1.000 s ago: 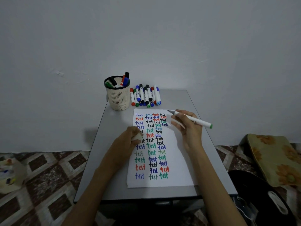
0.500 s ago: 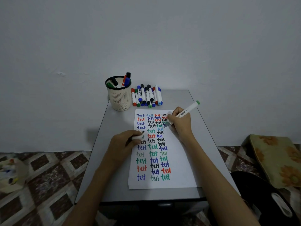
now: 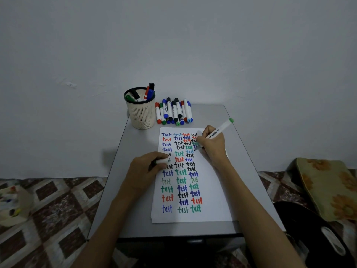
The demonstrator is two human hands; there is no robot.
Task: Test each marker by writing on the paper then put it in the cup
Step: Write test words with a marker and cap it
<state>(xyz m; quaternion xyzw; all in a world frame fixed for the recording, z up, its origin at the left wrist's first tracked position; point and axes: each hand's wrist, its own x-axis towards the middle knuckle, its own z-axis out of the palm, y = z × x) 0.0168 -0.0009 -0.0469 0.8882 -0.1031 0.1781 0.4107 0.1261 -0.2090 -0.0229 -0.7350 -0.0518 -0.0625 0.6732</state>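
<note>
Green-ended white marker (image 3: 219,130) pinched between the curled fingers and thumb of the right hand (image 3: 212,147), tilted up and to the right, tip down on the paper (image 3: 212,190) just below the short right-hand column of words. Small white cap (image 3: 161,162) gripped in the curled left hand (image 3: 144,168), itself resting on the left edge of the paper. Sheet lying lengthwise on a grey tabletop (image 3: 135,200), filled with the handwritten word "test" over and over in blue, red, black and green, the very first written "Test". Dark print along the marker barrel, too small to read. Beyond the sheet, a cream mesh cup (image 3: 142,115) with a black rim, several markers standing inside. Just beside it on the right, a row of capped markers (image 3: 173,113) lying side by side.
</note>
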